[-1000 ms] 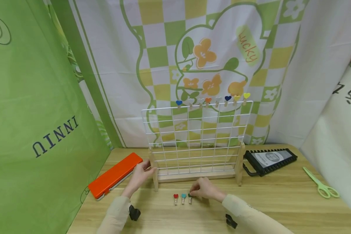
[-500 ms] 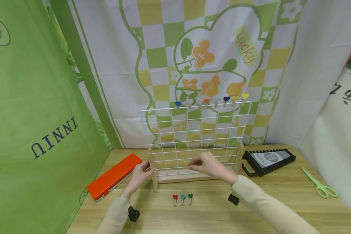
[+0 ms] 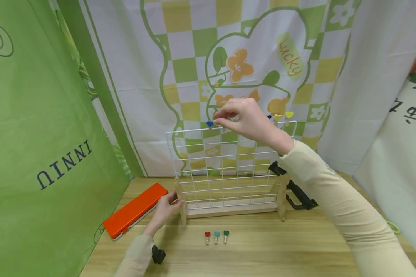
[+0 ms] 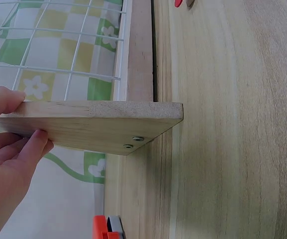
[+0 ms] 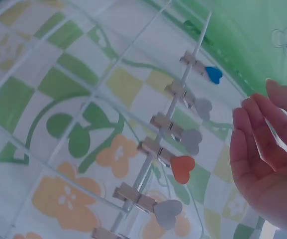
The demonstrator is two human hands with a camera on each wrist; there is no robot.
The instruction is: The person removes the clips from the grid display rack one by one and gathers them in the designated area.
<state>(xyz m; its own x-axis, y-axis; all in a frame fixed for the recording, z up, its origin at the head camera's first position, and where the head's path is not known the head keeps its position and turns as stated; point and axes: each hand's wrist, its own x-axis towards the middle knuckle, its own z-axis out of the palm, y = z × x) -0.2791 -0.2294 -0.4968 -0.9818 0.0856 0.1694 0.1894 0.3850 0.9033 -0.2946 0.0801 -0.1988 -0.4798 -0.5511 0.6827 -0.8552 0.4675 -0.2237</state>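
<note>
A white wire grid stands upright in a wooden stand (image 3: 232, 209). Along its top bar are heart-topped clothespins, including a blue one (image 3: 210, 124) at the left end and an orange one (image 5: 183, 168). My left hand (image 3: 165, 209) grips the stand's left wooden post (image 4: 88, 122), thumb on one side and fingers on the other. My right hand (image 3: 247, 120) is raised beside the blue clothespin, fingers loosely bent. In the right wrist view it is apart from the clothespins and holds nothing. Red (image 3: 207, 237), light blue (image 3: 216, 236) and green (image 3: 226, 236) clothespins lie in a row on the table.
An orange-red case (image 3: 136, 211) lies left of the stand. Behind the right forearm, a black-handled object (image 3: 299, 196) and light green scissors (image 3: 393, 227) are partly hidden. A patterned curtain (image 3: 131, 77) hangs close behind the grid.
My right hand has left the green clothespin on the table and risen past the grid to its top bar. The left hand has stayed on the post.
</note>
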